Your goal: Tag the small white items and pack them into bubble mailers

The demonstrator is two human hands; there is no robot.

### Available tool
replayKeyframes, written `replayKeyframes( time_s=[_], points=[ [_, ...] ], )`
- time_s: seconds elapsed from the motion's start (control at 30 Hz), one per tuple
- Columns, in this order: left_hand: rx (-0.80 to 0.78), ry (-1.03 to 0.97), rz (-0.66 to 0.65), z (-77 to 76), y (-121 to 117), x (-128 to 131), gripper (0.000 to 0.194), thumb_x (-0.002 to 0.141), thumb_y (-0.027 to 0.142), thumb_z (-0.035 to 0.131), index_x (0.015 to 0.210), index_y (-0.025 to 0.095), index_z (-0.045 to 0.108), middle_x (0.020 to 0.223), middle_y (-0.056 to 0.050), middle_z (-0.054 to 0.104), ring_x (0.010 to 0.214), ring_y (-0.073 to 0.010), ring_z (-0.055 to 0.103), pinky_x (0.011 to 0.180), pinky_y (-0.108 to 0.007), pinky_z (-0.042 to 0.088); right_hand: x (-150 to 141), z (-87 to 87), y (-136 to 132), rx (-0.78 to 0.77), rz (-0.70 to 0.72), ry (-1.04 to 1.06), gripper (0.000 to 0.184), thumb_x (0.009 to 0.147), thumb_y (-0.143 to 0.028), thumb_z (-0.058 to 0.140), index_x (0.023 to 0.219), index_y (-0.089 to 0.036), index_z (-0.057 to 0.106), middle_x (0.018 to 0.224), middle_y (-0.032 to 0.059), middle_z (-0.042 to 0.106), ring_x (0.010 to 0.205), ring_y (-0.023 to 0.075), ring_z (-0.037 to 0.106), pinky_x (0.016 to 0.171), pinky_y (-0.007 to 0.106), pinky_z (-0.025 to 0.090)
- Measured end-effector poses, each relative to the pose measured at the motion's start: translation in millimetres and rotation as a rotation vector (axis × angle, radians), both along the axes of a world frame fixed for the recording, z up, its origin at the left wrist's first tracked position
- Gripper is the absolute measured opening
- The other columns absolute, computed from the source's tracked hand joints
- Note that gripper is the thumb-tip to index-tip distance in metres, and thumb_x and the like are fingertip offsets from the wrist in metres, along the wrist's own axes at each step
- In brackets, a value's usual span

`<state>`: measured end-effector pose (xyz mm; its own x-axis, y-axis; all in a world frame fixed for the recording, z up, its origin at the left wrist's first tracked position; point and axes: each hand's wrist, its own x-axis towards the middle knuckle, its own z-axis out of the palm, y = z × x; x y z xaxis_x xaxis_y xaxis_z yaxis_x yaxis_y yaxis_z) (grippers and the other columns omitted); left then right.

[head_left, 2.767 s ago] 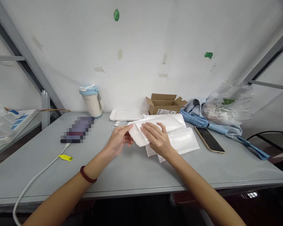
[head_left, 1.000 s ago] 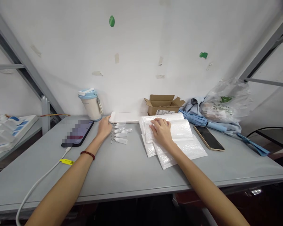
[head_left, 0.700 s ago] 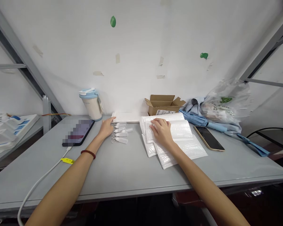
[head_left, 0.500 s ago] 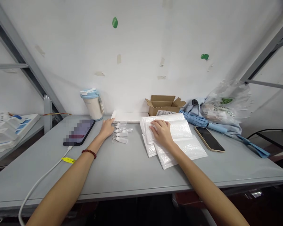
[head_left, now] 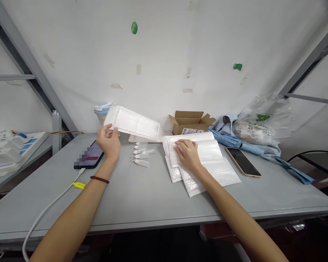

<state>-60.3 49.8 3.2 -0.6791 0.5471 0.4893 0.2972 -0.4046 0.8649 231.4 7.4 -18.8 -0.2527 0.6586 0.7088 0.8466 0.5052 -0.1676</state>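
Note:
My left hand (head_left: 109,142) is raised above the table's left half, pinching the near left end of a white bubble mailer (head_left: 136,123). That mailer hangs tilted in the air, its far end dipping to the right over the stack of flat white mailers (head_left: 164,136) by the wall. My right hand (head_left: 188,151) lies on a fanned pile of bubble mailers (head_left: 207,174), its fingers slightly bent on the top one. Between the hands, several small translucent plastic pieces with loops (head_left: 140,156) lie in a column on the table.
At the back stand an opened cardboard box (head_left: 188,122) and a blue-lidded cup (head_left: 101,112), partly hidden by the mailer. A phone on a cable (head_left: 90,156) lies left. Another phone (head_left: 243,162), a blue umbrella (head_left: 235,140) and a plastic bag (head_left: 265,116) lie right.
My left hand has lifted a bubble mailer from the back stack, moving up and left. Earlier, both hands held a mailer over the pile; my right hand has since stayed on the pile.

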Motion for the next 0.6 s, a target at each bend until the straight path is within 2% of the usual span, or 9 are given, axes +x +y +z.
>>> replayKeyframes(
  time_s=[0.1, 0.17, 0.27, 0.43, 0.53, 0.6],
  points=[
    [0.097, -0.155, 0.064, 12.6, -7.4, -4.4, 0.021, 0.072, 0.018, 0.064, 0.091, 0.013, 0.059, 0.09, -0.004, 0.061, 0.056, -0.0063, 0.058, 0.054, -0.019, 0.049, 0.2, 0.0, -0.4, 0.0, 0.002, -0.003, 0.019, 0.092, -0.026, 0.045, 0.102, -0.02, 0.06, 0.105, 0.0081, 0.063, 0.098, 0.0214, 0.054, 0.088, 0.041, 0.03],
    [0.098, -0.247, 0.046, 18.3, -12.0, -5.9, 0.02, 0.07, 0.016, 0.066, 0.089, 0.013, 0.06, 0.081, -0.001, 0.06, 0.054, -0.0072, 0.057, 0.055, -0.021, 0.05, 0.4, 0.1, -0.6, 0.005, -0.001, -0.004, 0.019, 0.092, -0.026, 0.045, 0.102, -0.02, 0.06, 0.105, 0.0081, 0.063, 0.097, 0.0213, 0.054, 0.088, 0.041, 0.03],
    [0.112, -0.35, -0.012, 21.1, -17.2, -2.8, 0.022, 0.065, 0.014, 0.067, 0.085, 0.012, 0.061, 0.08, -0.001, 0.06, 0.054, -0.0067, 0.057, 0.056, -0.021, 0.051, -0.4, 1.2, -1.5, 0.032, -0.01, -0.014, 0.02, 0.091, -0.026, 0.044, 0.103, -0.019, 0.058, 0.105, 0.0091, 0.063, 0.098, 0.0221, 0.054, 0.089, 0.041, 0.031],
    [0.027, -0.315, -0.132, 12.1, -23.5, 18.9, 0.023, 0.064, 0.02, 0.068, 0.085, 0.011, 0.065, 0.074, -0.001, 0.063, 0.056, -0.0095, 0.06, 0.062, -0.024, 0.052, -5.4, 3.9, -8.4, 0.179, 0.038, 0.009, 0.025, 0.09, -0.025, 0.044, 0.113, -0.017, 0.051, 0.104, 0.0121, 0.061, 0.099, 0.0245, 0.054, 0.087, 0.043, 0.035],
    [-0.041, -0.292, -0.188, 4.0, -29.3, 38.1, 0.024, 0.065, 0.022, 0.068, 0.085, 0.01, 0.068, 0.077, -0.005, 0.067, 0.059, -0.0122, 0.063, 0.065, -0.026, 0.052, -6.3, 2.1, -13.8, 0.329, 0.092, 0.117, 0.038, 0.087, -0.026, 0.046, 0.124, -0.017, 0.04, 0.105, 0.0143, 0.057, 0.102, 0.0276, 0.053, 0.084, 0.045, 0.04],
    [-0.069, -0.295, -0.256, -0.1, -34.4, 50.9, 0.024, 0.065, 0.024, 0.067, 0.084, 0.01, 0.069, 0.081, -0.006, 0.068, 0.061, -0.0134, 0.065, 0.064, -0.027, 0.053, -5.3, -0.2, -14.1, 0.356, 0.104, 0.173, 0.048, 0.086, -0.032, 0.048, 0.13, -0.017, 0.035, 0.11, 0.0169, 0.054, 0.106, 0.0314, 0.05, 0.082, 0.048, 0.041]
  ],
)
